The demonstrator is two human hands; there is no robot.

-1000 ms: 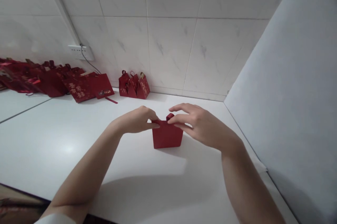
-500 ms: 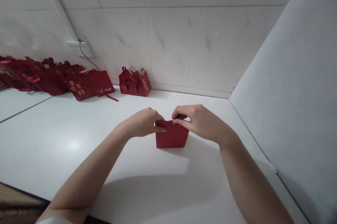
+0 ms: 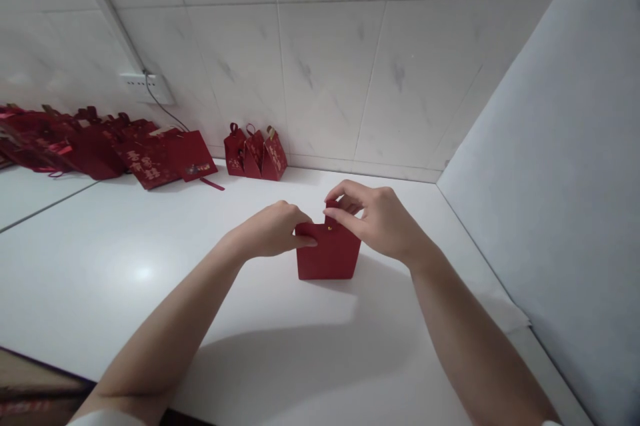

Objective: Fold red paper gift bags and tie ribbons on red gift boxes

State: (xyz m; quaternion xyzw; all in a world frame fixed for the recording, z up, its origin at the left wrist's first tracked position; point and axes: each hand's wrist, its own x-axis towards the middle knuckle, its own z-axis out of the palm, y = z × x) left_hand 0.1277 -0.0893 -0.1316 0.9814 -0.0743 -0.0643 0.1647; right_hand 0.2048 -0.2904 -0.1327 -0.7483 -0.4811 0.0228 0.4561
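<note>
A plain red box (image 3: 327, 258) stands upright on the white table, with a small gold stud near the middle of its top edge. My left hand (image 3: 280, 229) pinches the box's upper left corner between thumb and fingers. Above the stud, a short red strap (image 3: 331, 214) rises from the top edge, and my right hand (image 3: 375, 218) grips it between thumb and fingertips. The box's far side is hidden.
Three small red boxes with loops (image 3: 255, 154) stand against the tiled wall. Red bags and flat red pieces (image 3: 150, 156) lie piled at the back left, beneath a white power socket (image 3: 147, 87). A white panel (image 3: 560, 146) rises on the right.
My right hand has moved up, and the red strap now stands raised above the box's top edge. The left hand keeps its hold on the corner. The view has shifted slightly.
</note>
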